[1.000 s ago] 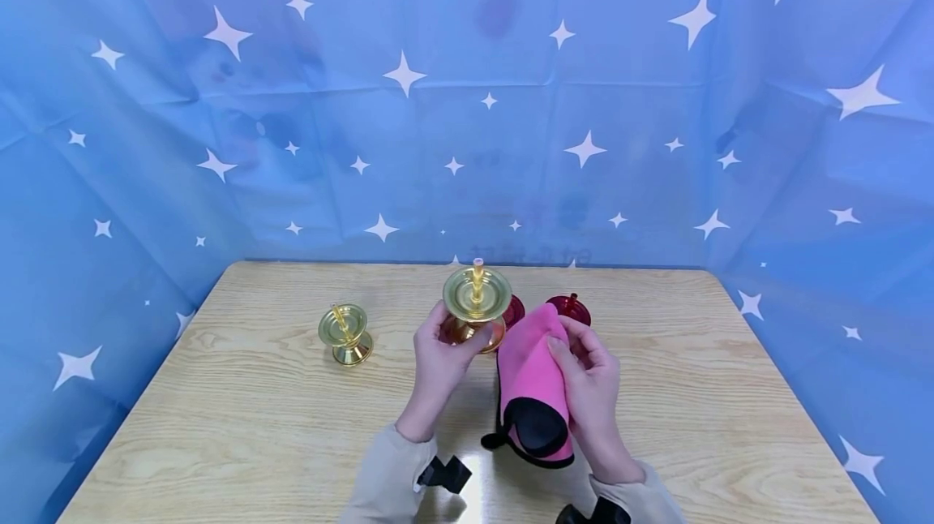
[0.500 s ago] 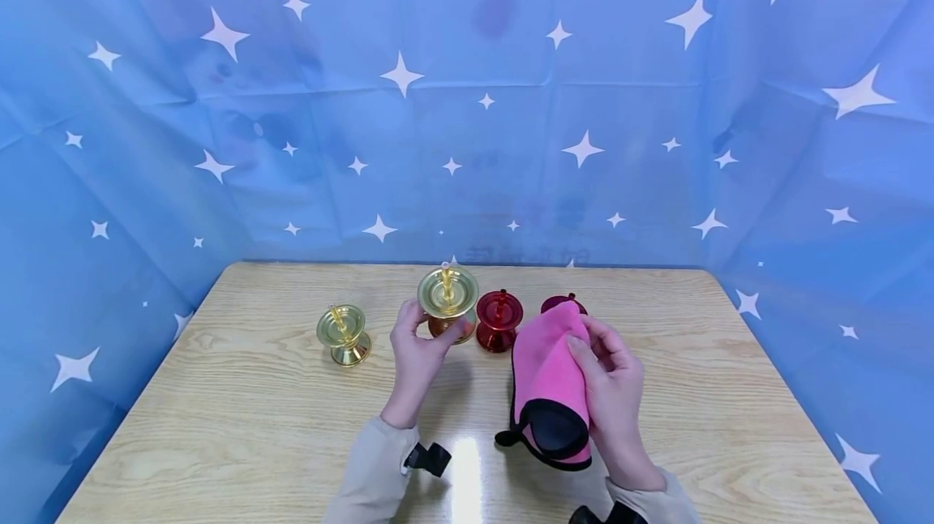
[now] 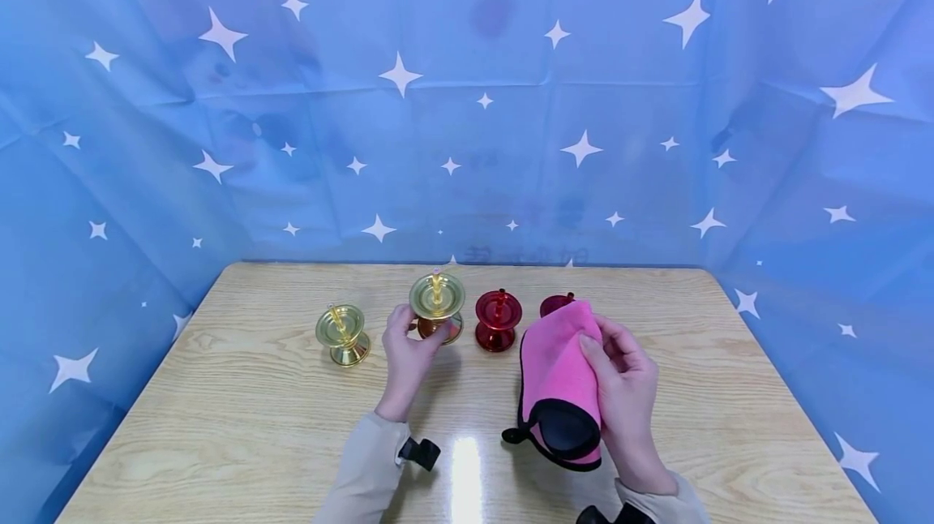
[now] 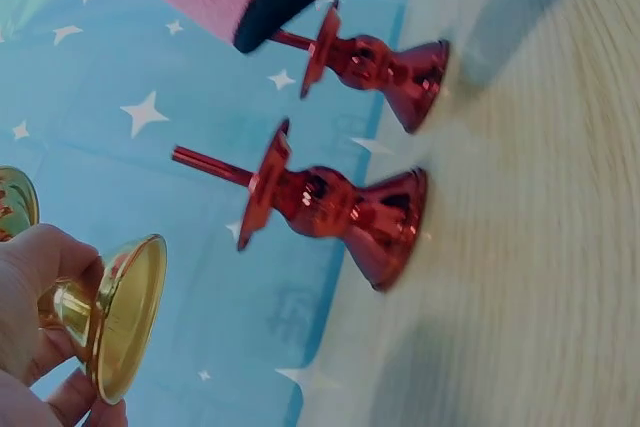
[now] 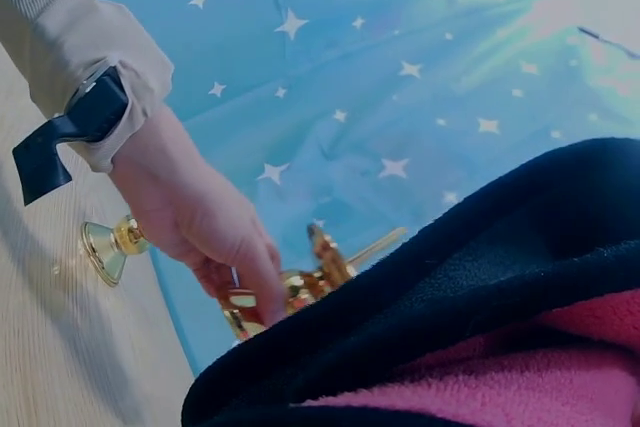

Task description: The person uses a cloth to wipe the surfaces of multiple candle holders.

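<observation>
My left hand (image 3: 409, 358) grips a gold candle holder (image 3: 438, 295) by its stem, fingers and thumb around it. In the left wrist view its flared base (image 4: 132, 317) hangs off the tabletop. My right hand (image 3: 631, 386) pinches the upper edge of a folded pink fleece cloth (image 3: 558, 354) with black trim and a small black loop. In the right wrist view the black edge (image 5: 420, 287) fills the lower part and the right fingers are mostly out of sight. Between the hands stands a red candle holder (image 3: 498, 321), upright.
A second gold candle holder (image 3: 344, 336) stands left of my left hand. Another red one (image 3: 558, 304) is partly hidden behind the cloth; the left wrist view shows it standing (image 4: 380, 67). The wooden table (image 3: 241, 427) ends at a blue starred backdrop (image 3: 452, 102).
My left hand has moved left and slightly down with the gold candle holder, away from the cloth. My right hand has shifted right with the cloth, uncovering the nearer red candle holder.
</observation>
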The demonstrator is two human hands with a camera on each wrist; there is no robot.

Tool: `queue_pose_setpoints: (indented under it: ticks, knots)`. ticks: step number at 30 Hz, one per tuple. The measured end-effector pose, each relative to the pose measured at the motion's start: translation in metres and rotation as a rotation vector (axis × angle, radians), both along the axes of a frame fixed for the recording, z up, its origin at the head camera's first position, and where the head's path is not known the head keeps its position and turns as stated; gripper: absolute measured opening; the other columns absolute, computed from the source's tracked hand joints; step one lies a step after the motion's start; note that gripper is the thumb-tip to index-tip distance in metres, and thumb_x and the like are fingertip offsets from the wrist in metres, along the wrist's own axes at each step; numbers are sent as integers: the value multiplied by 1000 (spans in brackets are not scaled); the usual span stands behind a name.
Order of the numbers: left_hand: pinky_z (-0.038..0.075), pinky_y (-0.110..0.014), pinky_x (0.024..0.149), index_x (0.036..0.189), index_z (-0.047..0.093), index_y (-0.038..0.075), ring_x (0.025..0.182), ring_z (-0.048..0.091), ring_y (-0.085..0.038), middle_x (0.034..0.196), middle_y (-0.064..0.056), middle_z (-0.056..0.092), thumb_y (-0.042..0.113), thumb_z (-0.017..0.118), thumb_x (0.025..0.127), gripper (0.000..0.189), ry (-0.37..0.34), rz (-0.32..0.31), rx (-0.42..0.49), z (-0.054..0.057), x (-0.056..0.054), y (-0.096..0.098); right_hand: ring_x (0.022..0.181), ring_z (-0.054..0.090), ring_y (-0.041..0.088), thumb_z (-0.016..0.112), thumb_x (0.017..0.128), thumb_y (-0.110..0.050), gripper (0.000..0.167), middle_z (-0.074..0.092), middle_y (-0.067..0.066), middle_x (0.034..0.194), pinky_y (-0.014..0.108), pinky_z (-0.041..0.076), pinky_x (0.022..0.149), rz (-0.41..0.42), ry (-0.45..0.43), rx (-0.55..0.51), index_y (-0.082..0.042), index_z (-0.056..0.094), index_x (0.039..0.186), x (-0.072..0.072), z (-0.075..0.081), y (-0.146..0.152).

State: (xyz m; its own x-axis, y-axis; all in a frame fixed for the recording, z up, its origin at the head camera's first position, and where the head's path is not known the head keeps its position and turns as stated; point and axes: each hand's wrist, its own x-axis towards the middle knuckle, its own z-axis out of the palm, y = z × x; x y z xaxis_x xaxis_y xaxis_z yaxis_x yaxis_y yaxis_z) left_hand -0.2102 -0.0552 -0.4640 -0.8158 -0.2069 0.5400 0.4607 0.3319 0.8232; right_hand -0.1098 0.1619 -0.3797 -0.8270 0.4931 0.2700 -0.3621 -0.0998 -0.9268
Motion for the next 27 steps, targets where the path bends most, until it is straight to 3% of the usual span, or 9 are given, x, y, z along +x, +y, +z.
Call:
queue_pose_setpoints:
  ticks: [10,27]
  knots:
    - [46,-50,72,88,68,0,84,55,-28,87,-12,64,4,81,65,27,-31,12,-4,-15,-8,-8,69,58,11,62,83,9,20,64,2,80,17,49,60,12,3,-25,4,67,102,1,1,1]
    - [49,-45,82,92,68,0,92,61,-30,94,-14,65,1,79,70,25,-187,19,-12,-35,-16,-13,67,56,11,63,83,9,20,65,2,80,16,47,59,-6,18,5,5,67,102,0,-2,1]
